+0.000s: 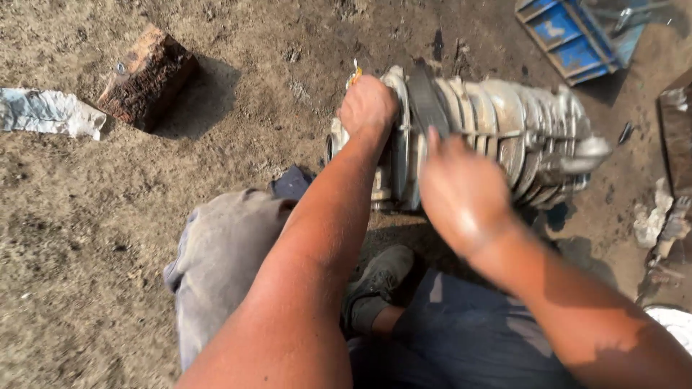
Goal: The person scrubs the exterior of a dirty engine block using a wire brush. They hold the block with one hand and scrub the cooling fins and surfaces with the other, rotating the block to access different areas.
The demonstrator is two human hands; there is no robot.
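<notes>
A ribbed, silver-grey metal housing [519, 130] lies on its side on the dirt in front of me. My left hand [366, 106] is closed around a tool with an orange handle [355, 73] held against the housing's left end face. My right hand [461, 191] is blurred and rests over the front of the housing near its wide flange [425, 101], fingers pointing up. Whether it grips anything is unclear. My knees and one grey shoe [382, 277] are below the housing.
A wooden block [148, 75] with a bolt on it lies at upper left beside a crumpled pale rag [47, 112]. A blue metal tray [577, 32] is at upper right. Scrap pieces [659, 223] lie along the right edge. Bare dirt spreads to the left.
</notes>
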